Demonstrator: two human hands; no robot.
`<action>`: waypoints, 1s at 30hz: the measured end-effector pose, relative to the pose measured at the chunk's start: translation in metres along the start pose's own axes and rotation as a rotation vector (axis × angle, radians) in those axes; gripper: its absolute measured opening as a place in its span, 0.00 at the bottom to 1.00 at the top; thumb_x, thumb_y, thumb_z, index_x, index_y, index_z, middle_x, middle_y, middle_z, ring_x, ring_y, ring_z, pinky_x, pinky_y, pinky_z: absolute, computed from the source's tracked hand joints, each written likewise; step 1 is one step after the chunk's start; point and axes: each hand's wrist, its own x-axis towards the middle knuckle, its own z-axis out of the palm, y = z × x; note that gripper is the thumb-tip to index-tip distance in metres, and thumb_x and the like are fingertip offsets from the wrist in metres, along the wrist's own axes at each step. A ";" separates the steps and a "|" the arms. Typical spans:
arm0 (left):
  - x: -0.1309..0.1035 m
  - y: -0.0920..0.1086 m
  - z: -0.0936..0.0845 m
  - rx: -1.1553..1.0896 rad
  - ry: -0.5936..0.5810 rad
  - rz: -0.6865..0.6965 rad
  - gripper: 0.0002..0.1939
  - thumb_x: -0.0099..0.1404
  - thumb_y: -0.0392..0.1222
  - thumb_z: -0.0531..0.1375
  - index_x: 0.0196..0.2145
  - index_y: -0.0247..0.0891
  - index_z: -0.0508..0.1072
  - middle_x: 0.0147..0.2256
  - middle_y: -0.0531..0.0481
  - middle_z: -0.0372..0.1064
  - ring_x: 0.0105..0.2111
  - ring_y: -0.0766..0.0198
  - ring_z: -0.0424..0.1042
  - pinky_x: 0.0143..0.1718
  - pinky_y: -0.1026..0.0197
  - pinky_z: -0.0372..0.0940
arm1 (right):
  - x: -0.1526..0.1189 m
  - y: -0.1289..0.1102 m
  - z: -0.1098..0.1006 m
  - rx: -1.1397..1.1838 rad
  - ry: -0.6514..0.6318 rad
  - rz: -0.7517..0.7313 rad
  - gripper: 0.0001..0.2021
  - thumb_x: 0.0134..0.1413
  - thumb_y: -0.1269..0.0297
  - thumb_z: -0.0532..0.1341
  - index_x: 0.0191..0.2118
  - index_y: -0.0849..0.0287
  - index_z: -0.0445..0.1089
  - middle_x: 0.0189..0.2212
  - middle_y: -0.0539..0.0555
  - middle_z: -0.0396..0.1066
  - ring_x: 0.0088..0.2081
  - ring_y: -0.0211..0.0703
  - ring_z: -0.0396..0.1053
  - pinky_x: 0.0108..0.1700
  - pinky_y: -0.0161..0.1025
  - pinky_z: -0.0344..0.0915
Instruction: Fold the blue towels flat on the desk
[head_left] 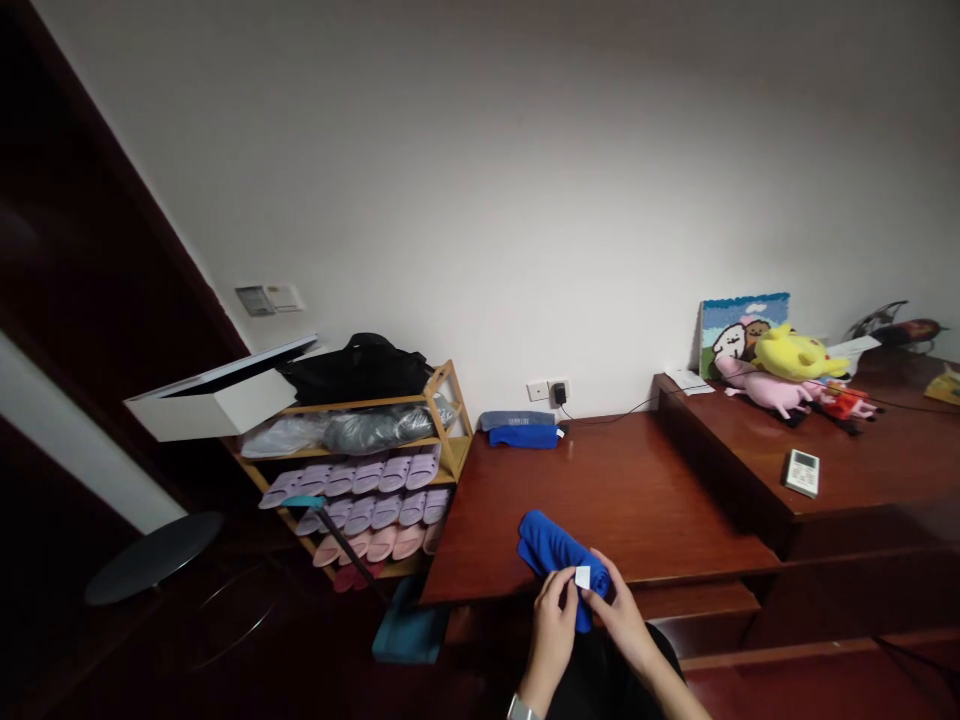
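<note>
A blue cloth (553, 545), partly rolled up, lies at the front edge of the brown wooden desk (517, 490), with a loose end hanging below the roll. A small white tag (583, 577) shows on it between my hands. My left hand (553, 610) pinches the cloth beside the tag with its fingers bent. My right hand (619, 610) grips the roll's right end, thumb in front and fingers behind. At the back of the desk, against the wall, lie another rolled blue cloth (523, 437) and a grey-blue folded cloth (517, 419).
On the left, a wooden shoe rack (450, 425) holds several slippers and a black bag (364, 370). A raised desk part at right carries plush toys (772, 385), a picture (742, 320) and a white remote (802, 473). A plugged-in charger (559, 394) trails its cable rightward.
</note>
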 end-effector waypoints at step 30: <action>0.109 0.065 -0.221 0.290 0.638 0.204 0.28 0.69 0.67 0.54 0.44 0.41 0.78 0.46 0.42 0.79 0.51 0.49 0.76 0.59 0.45 0.68 | 0.055 -0.193 -0.185 -0.885 0.223 -0.655 0.15 0.60 0.50 0.59 0.41 0.50 0.79 0.42 0.56 0.82 0.44 0.50 0.79 0.53 0.48 0.74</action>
